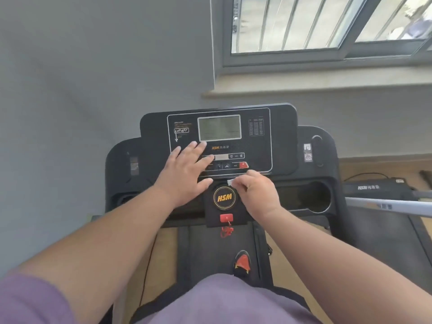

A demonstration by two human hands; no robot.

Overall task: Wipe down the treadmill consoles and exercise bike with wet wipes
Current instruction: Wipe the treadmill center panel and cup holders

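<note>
Left hand flat with fingers spread, right hand curled, fingertips pinched, both arms outstretched

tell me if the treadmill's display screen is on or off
Off, it seems: the display screen on the console is a flat grey-green with no lit digits, though glare could hide faint ones.

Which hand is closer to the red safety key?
Right. The right hand, pinching a wet wipe, is just above and right of the red safety key; the left hand lies higher, flat on the console.

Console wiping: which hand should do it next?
Probably the right hand: it already pinches the wipe at the console's bottom edge. The left hand lies flat on the buttons, holding nothing.
</note>
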